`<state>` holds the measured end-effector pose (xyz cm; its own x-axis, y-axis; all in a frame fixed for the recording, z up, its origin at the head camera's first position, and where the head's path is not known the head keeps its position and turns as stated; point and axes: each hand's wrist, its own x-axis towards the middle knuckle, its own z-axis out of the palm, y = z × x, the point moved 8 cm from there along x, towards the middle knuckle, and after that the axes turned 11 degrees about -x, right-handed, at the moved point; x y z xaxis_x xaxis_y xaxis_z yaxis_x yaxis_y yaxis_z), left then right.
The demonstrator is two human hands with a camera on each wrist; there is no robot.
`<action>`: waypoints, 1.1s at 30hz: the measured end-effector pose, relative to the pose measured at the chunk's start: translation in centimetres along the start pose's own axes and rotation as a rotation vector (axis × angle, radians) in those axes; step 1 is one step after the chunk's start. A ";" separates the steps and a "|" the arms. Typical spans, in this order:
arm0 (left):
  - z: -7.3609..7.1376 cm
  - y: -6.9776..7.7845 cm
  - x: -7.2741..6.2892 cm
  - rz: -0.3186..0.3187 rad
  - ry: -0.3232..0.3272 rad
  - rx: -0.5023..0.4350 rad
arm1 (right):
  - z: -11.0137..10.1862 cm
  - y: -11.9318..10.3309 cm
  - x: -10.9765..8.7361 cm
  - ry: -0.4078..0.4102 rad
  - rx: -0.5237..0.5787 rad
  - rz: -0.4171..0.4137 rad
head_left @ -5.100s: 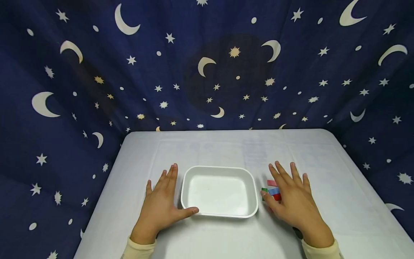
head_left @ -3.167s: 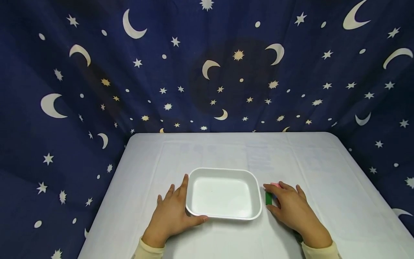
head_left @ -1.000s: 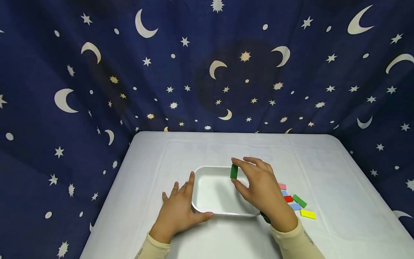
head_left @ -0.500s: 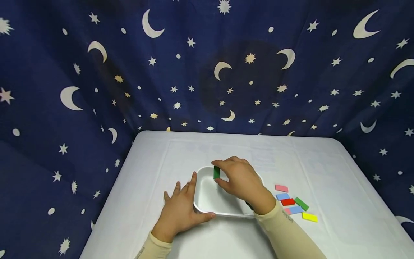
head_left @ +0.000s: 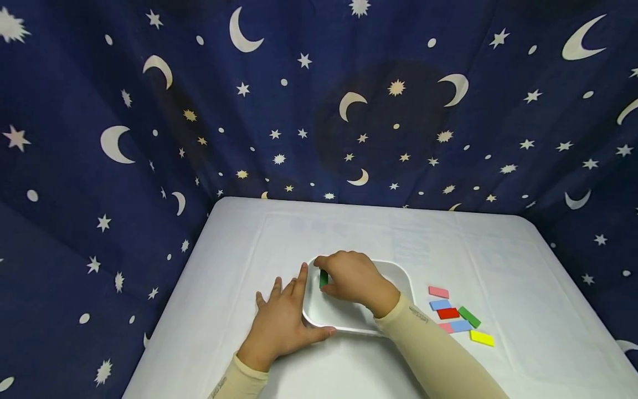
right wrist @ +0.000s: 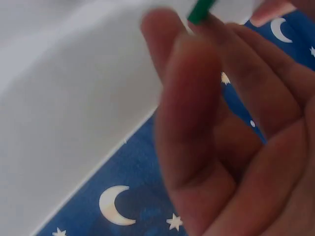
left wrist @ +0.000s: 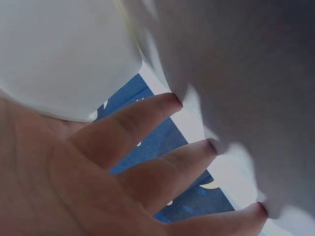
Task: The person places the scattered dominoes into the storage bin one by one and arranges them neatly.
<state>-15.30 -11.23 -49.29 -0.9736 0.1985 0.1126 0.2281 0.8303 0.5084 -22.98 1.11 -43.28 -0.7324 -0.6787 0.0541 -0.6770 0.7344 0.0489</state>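
Note:
My right hand (head_left: 356, 281) is over the left part of a white tray (head_left: 411, 291) and pinches a small green domino block (head_left: 324, 279) upright between thumb and fingers. In the right wrist view only one end of the green block (right wrist: 199, 12) shows beyond the fingers. At the tray's left side rests my left hand (head_left: 282, 327), fingers spread and straight, its thumb along the front rim. The left wrist view has these fingers (left wrist: 147, 115) touching the white table beside the tray's wall (left wrist: 74, 64).
Right of the tray lie several flat blocks: pink (head_left: 438, 292), blue (head_left: 440, 305), red (head_left: 448, 313), green (head_left: 469, 317) and yellow (head_left: 482, 338). A dark blue curtain with moons and stars (head_left: 299, 111) hangs around the white table (head_left: 239, 249).
My right hand reached the blocks at the right, took the green domino block, and carried it left over the tray, now lower. The left hand has come against the tray and stays there.

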 end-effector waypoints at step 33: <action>0.2 -0.2 0.2 0.010 0.000 0.008 | 2.9 -0.2 1.4 -0.100 0.021 0.017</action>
<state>-15.58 -11.26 -49.50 -0.9712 0.2070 0.1177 0.2380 0.8323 0.5006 -24.10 0.02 -46.14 -0.7470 -0.6633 -0.0454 -0.6647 0.7466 0.0276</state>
